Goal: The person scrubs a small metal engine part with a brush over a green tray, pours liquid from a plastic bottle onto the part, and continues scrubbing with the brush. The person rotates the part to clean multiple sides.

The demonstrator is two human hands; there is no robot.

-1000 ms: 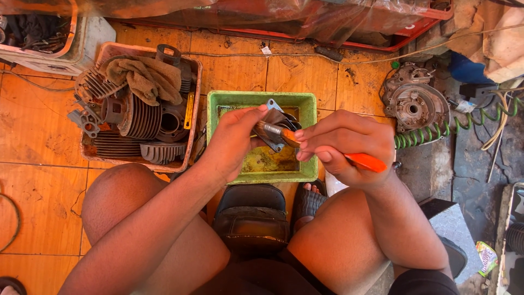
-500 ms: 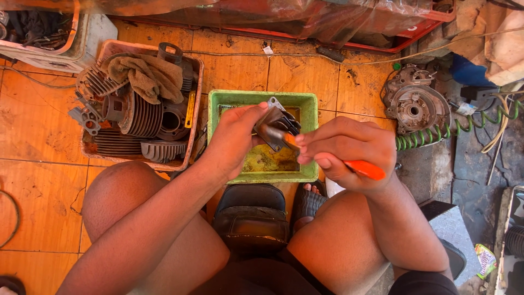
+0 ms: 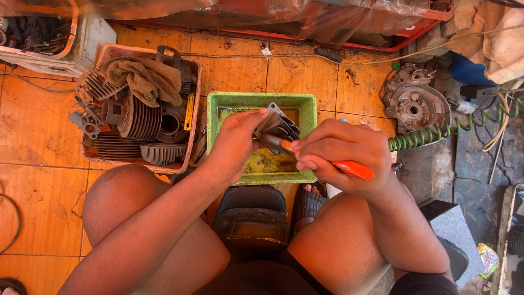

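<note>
Above the green tray (image 3: 305,104), left hand (image 3: 232,145) grips a finned metal part (image 3: 278,127) (mid-scrub, apparently); right hand (image 3: 338,155) clasps an orange-handled brush (image 3: 349,167).

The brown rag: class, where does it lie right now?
Head view, upper left: the brown rag lies draped over finned engine parts in the pink tray, left of the green tub.

Dull grey metal part (image 3: 278,127), glossy plastic handle (image 3: 353,169)
</note>
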